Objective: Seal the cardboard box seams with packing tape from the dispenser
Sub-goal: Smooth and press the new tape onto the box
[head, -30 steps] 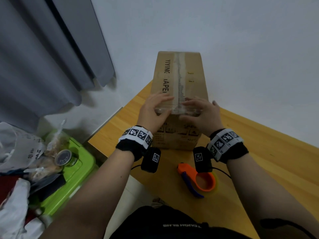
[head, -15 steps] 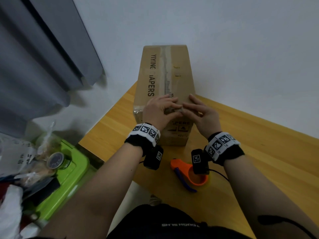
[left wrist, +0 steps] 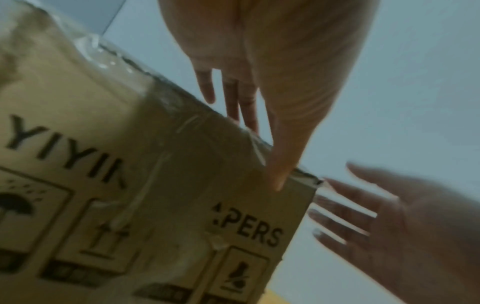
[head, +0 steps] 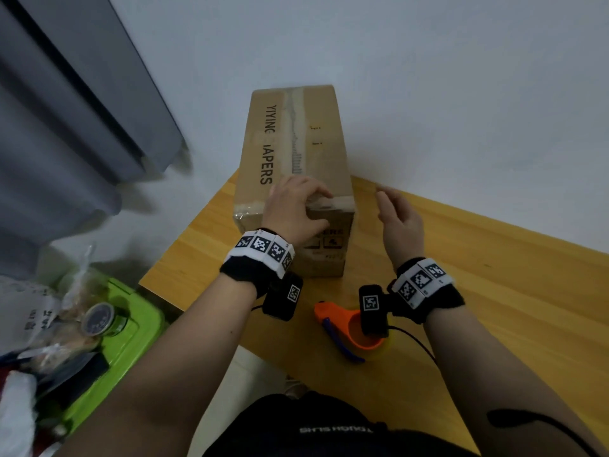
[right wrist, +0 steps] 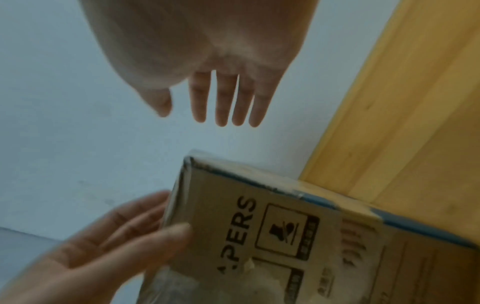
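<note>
A tall brown cardboard box [head: 316, 153] printed "YIYING PAPERS" stands on the wooden table [head: 494, 291] against the wall. Clear tape [head: 295, 127] runs along its top seam and folds over the near edge. My left hand [head: 293, 206] lies on that near top edge, fingers flat on the top and thumb [left wrist: 280, 164] pressed on the front face [left wrist: 130, 164]. My right hand [head: 398, 216] hovers open just right of the box, touching nothing, fingers [right wrist: 223, 102] spread. The orange tape dispenser [head: 342, 321] lies on the table in front of the box, partly hidden by my right wrist camera.
A green bin [head: 138, 334] full of bags and a jar sits on the floor to the left, below the table edge. A grey curtain [head: 66, 127] hangs at the left. The white wall [head: 428, 94] stands right behind the box. Bare tabletop stretches to the right.
My right hand has lifted off the box's near edge and swung out to the right, fingers spread. My left hand stays pressed on the taped edge.
</note>
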